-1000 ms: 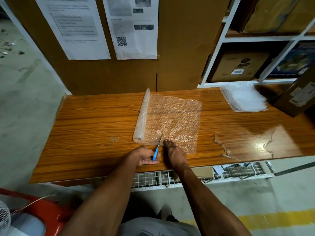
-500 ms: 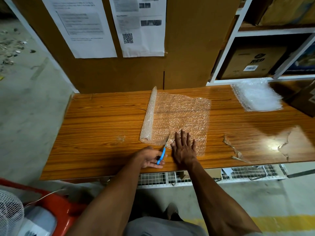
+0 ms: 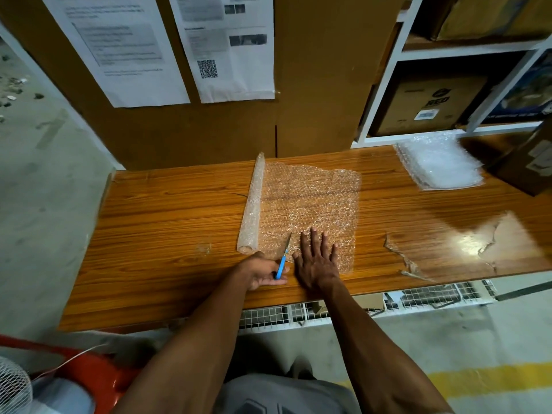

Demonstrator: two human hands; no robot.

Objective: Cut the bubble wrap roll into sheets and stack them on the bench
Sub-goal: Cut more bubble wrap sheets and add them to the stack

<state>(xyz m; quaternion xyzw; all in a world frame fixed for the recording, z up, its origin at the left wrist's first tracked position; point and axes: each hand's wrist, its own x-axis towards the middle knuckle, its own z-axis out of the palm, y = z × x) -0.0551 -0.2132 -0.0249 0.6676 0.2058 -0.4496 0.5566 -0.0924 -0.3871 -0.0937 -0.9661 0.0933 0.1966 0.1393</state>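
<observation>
Both forearms reach forward from the bottom of the view, bare and converging toward the middle, so that the two hands lie just beside each other without touching. The left hand point(image 3: 264, 271) lies low with the wrist nearly straight, its fingers curled around a blue-handled cutter point(image 3: 283, 258) whose blade points away from the body. The right hand point(image 3: 316, 261) is turned palm down, fingers straight and slightly spread, pointing away from the body, pressed flat on the bubble wrap point(image 3: 310, 201).
</observation>
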